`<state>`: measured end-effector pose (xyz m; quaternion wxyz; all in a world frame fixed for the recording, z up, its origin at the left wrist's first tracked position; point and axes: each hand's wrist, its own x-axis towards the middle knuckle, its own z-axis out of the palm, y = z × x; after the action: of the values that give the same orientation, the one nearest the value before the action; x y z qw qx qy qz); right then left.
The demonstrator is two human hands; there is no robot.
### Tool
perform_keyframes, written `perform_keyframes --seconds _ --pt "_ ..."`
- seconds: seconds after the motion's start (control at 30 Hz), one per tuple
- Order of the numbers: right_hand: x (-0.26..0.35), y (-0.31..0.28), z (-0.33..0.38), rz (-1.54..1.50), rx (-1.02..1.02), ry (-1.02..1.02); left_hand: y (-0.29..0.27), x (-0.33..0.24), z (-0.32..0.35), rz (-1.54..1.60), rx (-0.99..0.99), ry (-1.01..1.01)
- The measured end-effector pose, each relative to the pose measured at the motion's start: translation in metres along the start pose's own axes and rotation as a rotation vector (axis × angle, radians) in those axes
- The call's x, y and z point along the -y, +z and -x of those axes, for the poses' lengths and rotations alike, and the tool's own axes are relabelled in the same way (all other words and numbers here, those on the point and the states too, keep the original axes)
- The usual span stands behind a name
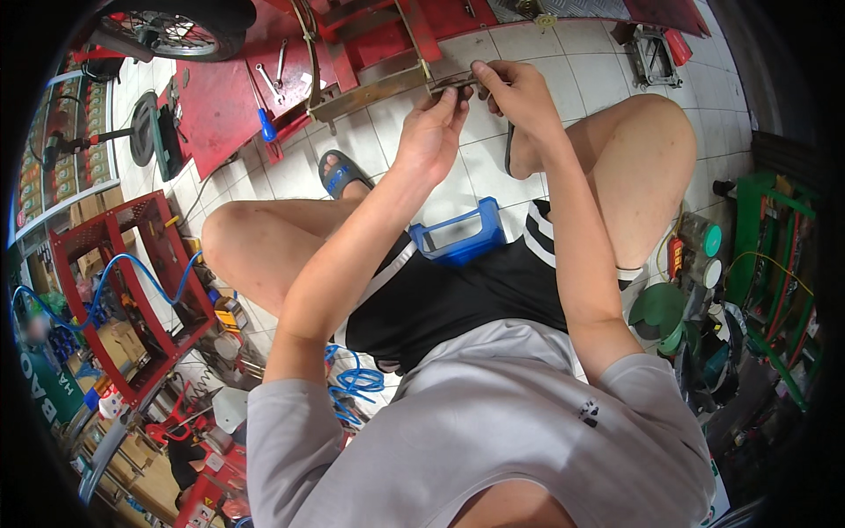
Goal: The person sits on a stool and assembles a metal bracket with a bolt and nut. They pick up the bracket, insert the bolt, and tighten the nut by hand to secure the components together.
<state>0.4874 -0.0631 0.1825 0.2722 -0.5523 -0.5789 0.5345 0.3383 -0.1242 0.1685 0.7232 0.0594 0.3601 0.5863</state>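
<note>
Out in front of me, both hands meet at a thin, dark, strip-like piece (456, 83); its exact kind is too small to make out. My left hand (431, 132) is closed on its near left part, thumb and fingertips pressed together. At the other end my right hand (519, 95) pinches it, with the thumb on top and the fingers curled below. Just left of the hands is the metal crossbar (374, 95) of a red frame (348, 62). The fingers hide part of the piece.
A red platform (216, 114) carries a blue-handled screwdriver (267, 125) and wrenches (280, 63), near a spoked wheel (172, 33). Between my knees stands a blue plastic stool (462, 233). A red rack (123, 290) is on the left, green shelving (766, 273) on the right.
</note>
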Motion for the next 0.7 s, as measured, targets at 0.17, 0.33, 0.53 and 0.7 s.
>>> perform_keyframes --seconds 0.17,0.33,0.53,0.7 --pt "-0.002 0.009 0.005 -0.228 -0.063 -0.216 -0.001 0.001 0.000 0.017 -0.010 0.010" --pt "0.015 0.004 0.008 -0.007 -0.004 0.026 0.003 -0.009 0.004 -0.061 -0.026 -0.005" --pt "-0.011 0.003 0.004 -0.126 0.048 -0.006 0.003 -0.020 0.012 -0.120 -0.001 -0.027" --pt "0.001 0.003 0.011 -0.165 -0.010 0.037 0.013 -0.024 0.031 -0.167 -0.095 -0.061"
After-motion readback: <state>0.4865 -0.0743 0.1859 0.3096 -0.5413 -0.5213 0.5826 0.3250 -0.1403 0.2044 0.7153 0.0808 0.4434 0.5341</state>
